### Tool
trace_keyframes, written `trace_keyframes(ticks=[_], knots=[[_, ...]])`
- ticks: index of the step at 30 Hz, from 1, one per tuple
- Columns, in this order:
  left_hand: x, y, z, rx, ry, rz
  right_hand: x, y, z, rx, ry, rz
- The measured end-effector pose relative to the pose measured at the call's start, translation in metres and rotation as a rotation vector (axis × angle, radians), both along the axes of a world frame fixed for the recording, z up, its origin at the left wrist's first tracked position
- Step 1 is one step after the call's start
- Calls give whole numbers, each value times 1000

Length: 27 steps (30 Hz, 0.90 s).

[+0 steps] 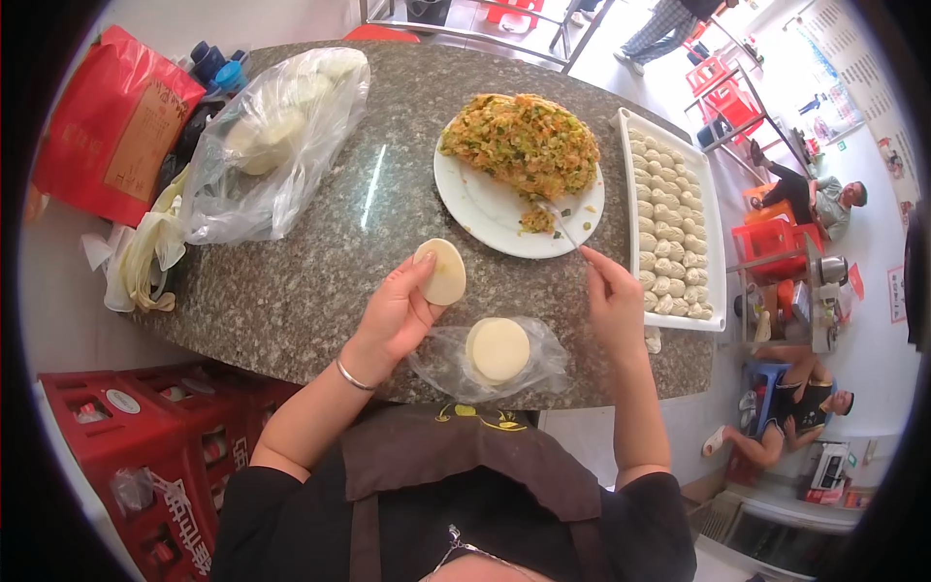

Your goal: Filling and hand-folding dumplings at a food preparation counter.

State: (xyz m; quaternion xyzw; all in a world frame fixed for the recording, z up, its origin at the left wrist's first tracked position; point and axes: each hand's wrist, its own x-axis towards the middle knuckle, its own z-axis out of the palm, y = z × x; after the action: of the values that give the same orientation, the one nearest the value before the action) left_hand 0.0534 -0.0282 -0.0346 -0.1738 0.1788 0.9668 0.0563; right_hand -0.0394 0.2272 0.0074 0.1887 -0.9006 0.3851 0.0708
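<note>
My left hand [398,309] holds a round dough wrapper [445,275] above the counter, thumb across its face and fingers underneath. A faint smear marks the wrapper's middle. In my right hand [612,298] is the thin handle of a metal utensil [572,227], its tip beside a small lump of chopped filling [537,220]. That lump sits on a white plate [480,227], in front of a large mound of the same orange and green filling [525,142]. Close to me, a stack of round wrappers [499,351] rests on a clear plastic bag [549,367].
Right of the plate lies a white tray [720,309] with rows of pleated dumplings [665,225]. A plastic bag of dough rounds [280,138] and a red paper bag [116,124] are at left. Red crates [138,436] stand below the speckled stone counter [291,305]. Two people sit at right.
</note>
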Motion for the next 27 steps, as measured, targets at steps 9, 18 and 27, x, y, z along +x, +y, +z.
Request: trace_keyframes(ticks=[9,18,27], knots=[[-11,15,-17,-122,-29,-102,23,6,-26,-78,-185,-4],[-12,14,5,-173,-11,-229,34,-2,-26,-214,-195,31],[-34,24,21,-58,92,-250,51,-10,-19,-143,-256,127]])
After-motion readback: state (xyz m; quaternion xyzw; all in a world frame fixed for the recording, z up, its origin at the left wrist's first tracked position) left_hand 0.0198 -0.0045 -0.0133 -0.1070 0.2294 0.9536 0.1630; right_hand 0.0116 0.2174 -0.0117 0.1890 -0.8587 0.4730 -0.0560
